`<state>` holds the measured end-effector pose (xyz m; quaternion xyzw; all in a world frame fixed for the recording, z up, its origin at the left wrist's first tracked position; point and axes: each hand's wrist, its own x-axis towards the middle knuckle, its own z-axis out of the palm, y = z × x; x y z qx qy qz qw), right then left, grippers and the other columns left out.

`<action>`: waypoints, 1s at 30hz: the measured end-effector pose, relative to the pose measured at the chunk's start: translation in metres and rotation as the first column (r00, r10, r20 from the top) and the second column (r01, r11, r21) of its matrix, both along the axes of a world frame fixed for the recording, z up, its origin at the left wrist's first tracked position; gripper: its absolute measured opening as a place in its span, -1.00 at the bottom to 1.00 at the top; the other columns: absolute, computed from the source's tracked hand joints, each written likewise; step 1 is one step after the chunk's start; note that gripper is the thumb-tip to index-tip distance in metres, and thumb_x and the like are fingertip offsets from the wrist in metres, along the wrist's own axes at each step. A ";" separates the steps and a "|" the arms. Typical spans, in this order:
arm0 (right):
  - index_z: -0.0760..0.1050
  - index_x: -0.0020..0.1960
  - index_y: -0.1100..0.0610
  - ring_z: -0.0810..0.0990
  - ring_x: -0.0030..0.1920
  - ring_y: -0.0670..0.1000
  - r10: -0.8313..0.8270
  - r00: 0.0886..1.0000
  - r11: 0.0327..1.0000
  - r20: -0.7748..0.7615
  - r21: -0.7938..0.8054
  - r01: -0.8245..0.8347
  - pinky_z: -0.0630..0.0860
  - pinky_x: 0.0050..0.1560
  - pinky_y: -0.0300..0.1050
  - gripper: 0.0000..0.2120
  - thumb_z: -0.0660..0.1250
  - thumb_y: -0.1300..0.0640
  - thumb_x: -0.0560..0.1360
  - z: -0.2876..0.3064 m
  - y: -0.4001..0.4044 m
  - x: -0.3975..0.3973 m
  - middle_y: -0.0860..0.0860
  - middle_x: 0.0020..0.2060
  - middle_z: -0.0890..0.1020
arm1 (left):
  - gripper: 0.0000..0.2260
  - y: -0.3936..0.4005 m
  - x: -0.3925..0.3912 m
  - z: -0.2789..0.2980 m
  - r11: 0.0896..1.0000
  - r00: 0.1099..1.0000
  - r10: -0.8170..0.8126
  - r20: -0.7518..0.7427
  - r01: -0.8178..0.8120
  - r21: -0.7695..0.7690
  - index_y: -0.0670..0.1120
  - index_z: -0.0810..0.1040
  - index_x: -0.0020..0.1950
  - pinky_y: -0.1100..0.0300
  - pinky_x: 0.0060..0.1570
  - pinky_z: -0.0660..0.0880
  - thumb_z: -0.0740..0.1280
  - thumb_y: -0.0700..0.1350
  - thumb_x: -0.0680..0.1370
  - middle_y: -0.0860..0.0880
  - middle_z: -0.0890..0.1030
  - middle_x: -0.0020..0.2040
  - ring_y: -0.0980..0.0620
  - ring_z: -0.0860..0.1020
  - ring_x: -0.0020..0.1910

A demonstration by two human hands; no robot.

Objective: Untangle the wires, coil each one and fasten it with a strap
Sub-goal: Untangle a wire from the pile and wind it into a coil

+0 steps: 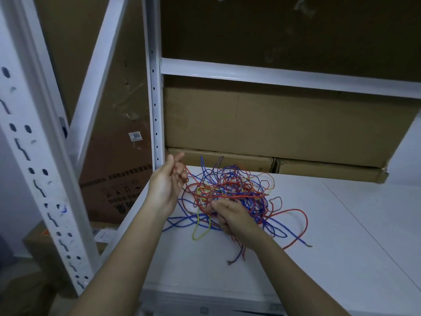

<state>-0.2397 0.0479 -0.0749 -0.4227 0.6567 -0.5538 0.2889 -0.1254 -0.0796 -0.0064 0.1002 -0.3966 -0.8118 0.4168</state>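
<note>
Tangle (230, 192) lying on shelf (341, 247), below boxes (273, 124). Red wire (189, 176) being pinched by left hand (167, 181); tangle's near edge being gripped by right hand (230, 216). Wires judged light, limp, snag-prone; best taken at free ends.

Head camera looks forward and down, close over the white shelf (319, 236).

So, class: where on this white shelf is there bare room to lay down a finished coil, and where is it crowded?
Free: the white shelf surface right of the tangled red, blue and yellow wires, up to the brown cardboard boxes, and the near strip. Crowded: the left middle, where the left hand and right hand grip the tangle.
</note>
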 end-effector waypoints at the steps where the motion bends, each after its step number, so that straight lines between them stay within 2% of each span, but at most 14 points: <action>1: 0.54 -0.20 -0.02 0.31 -0.54 -0.18 0.006 0.989 1.000 -0.145 0.023 -0.003 0.24 -0.48 -0.36 -0.71 0.16 0.11 0.64 0.001 0.002 0.001 -0.14 -0.57 0.38 | -0.76 0.000 -0.002 -0.002 1.000 1.000 0.005 0.006 -0.005 -0.005 -0.19 0.44 0.13 0.41 -0.45 0.42 0.03 -0.12 0.70 0.10 0.46 -0.50 0.20 0.48 -0.51; 3: 0.50 -0.22 -0.12 0.41 -0.41 -0.21 0.058 0.885 0.996 -0.462 0.086 -0.020 0.28 -0.37 -0.34 -0.71 0.17 0.09 0.64 0.004 0.005 0.005 -0.17 -0.46 0.50 | -0.78 0.003 -0.007 -0.007 0.999 0.999 0.034 0.021 -0.033 -0.044 -0.20 0.40 0.16 0.40 -0.34 0.50 0.00 -0.17 0.70 0.05 0.61 -0.39 0.17 0.60 -0.39; 5: 0.55 -0.08 -0.05 0.46 -0.32 -0.06 0.086 0.724 0.992 -0.685 0.122 -0.002 0.30 -0.33 -0.12 -0.79 0.17 0.06 0.63 0.006 0.009 0.008 -0.07 -0.36 0.54 | -0.79 0.006 -0.013 -0.011 0.989 0.995 0.084 0.052 -0.077 -0.128 -0.21 0.32 0.23 0.38 -0.20 0.54 -0.03 -0.20 0.70 -0.06 0.66 -0.20 0.14 0.66 -0.25; 7: 0.56 0.04 0.05 0.48 -0.25 0.06 0.028 0.550 0.999 -0.835 0.043 0.014 0.24 -0.34 -0.08 -0.82 0.19 0.08 0.61 0.008 0.013 0.012 0.04 -0.29 0.59 | -0.80 0.007 -0.019 -0.016 0.962 0.983 0.149 0.103 -0.120 -0.244 -0.20 0.26 0.27 0.38 -0.12 0.54 -0.05 -0.20 0.70 -0.11 0.63 -0.10 0.16 0.66 -0.19; 9: 0.57 0.03 0.10 0.50 -0.25 0.06 -0.023 0.475 0.998 -0.880 -0.047 -0.039 0.27 -0.34 -0.10 -0.83 0.22 0.10 0.58 0.010 0.016 0.014 0.04 -0.27 0.61 | -0.78 0.007 -0.022 -0.023 0.913 0.962 0.205 0.178 -0.123 -0.388 -0.22 0.27 0.29 0.37 -0.07 0.54 -0.04 -0.20 0.70 -0.15 0.63 -0.06 0.15 0.65 -0.16; 12: 0.60 0.00 0.15 0.47 -0.31 -0.02 -0.043 0.544 0.991 -0.838 -0.107 -0.086 0.34 -0.31 -0.15 -0.83 0.23 0.18 0.53 0.014 0.020 0.012 0.03 -0.25 0.62 | -0.73 0.006 -0.022 -0.034 0.824 0.924 0.263 0.276 -0.066 -0.563 -0.25 0.30 0.34 0.28 0.03 0.53 -0.02 -0.21 0.69 -0.23 0.63 0.01 0.06 0.64 -0.08; 14: 0.61 -0.04 0.16 0.44 -0.34 -0.08 -0.066 0.599 0.982 -0.798 -0.160 -0.104 0.32 -0.29 -0.21 -0.83 0.26 0.23 0.49 0.015 0.021 0.010 0.01 -0.28 0.61 | -0.73 0.010 -0.017 -0.041 0.765 0.915 0.245 0.320 0.020 -0.644 -0.20 0.33 0.36 0.21 0.09 0.52 0.01 -0.21 0.69 -0.17 0.65 0.00 0.01 0.64 -0.04; 17: 0.62 -0.13 0.14 0.45 -0.40 -0.03 -0.085 0.716 0.966 -0.693 -0.233 -0.111 0.39 -0.33 -0.17 -0.86 0.28 0.22 0.47 0.021 0.018 0.009 0.03 -0.36 0.60 | -0.73 0.018 -0.007 -0.048 0.681 0.886 0.199 0.419 0.183 -0.709 -0.11 0.40 0.35 0.33 -0.05 0.52 0.06 -0.20 0.68 -0.01 0.66 -0.08 0.17 0.63 -0.14; 20: 0.64 -0.23 0.11 0.58 -0.34 0.10 0.002 0.860 0.965 -0.511 -0.225 -0.136 0.50 -0.27 -0.13 -0.77 0.27 0.31 0.50 0.035 0.015 0.002 0.00 -0.38 0.64 | -0.75 0.025 0.000 -0.047 0.672 0.860 0.187 0.474 0.240 -0.700 -0.18 0.48 0.27 0.39 -0.20 0.46 0.08 -0.22 0.67 -0.14 0.63 -0.19 0.12 0.55 -0.27; 22: 0.64 -0.30 0.03 0.62 -0.32 0.00 0.046 0.918 0.963 -0.394 -0.227 -0.145 0.51 -0.23 -0.29 -0.67 0.25 0.35 0.49 0.045 0.011 -0.004 -0.10 -0.39 0.65 | -0.78 0.029 0.004 -0.043 0.665 0.851 0.165 0.499 0.277 -0.694 -0.20 0.50 0.08 0.30 -0.26 0.41 0.06 -0.22 0.68 -0.07 0.53 -0.36 0.10 0.44 -0.39; 23: 0.64 -0.32 0.00 0.58 -0.38 -0.08 0.029 0.936 0.966 -0.351 -0.231 -0.116 0.46 -0.29 -0.35 -0.65 0.27 0.36 0.48 0.049 0.009 -0.006 -0.12 -0.42 0.64 | -0.77 0.031 0.005 -0.041 0.661 0.849 0.154 0.505 0.292 -0.691 -0.21 0.47 -0.03 0.24 -0.27 0.37 0.06 -0.22 0.68 -0.01 0.48 -0.42 0.11 0.39 -0.43; 26: 0.63 -0.34 0.06 0.37 -0.51 -0.17 0.004 0.978 0.975 -0.206 -0.217 -0.050 0.32 -0.45 -0.36 -0.73 0.35 0.28 0.49 0.051 0.002 -0.015 -0.11 -0.53 0.54 | -0.71 0.033 0.010 -0.037 0.652 0.857 0.109 0.503 0.320 -0.687 -0.17 0.41 -0.19 0.22 -0.32 0.28 0.03 -0.21 0.69 0.02 0.38 -0.48 0.10 0.30 -0.47; 30: 0.61 -0.27 0.08 0.39 -0.45 -0.15 -0.028 0.995 0.979 -0.100 -0.206 0.007 0.36 -0.40 -0.33 -0.86 0.42 0.13 0.47 0.035 -0.002 -0.025 -0.12 -0.50 0.48 | -0.64 0.034 0.018 -0.034 0.739 0.903 -0.109 0.417 0.354 -0.574 -0.06 0.36 -0.31 0.21 -0.41 0.10 0.04 -0.19 0.67 0.02 0.26 -0.50 0.07 0.16 -0.48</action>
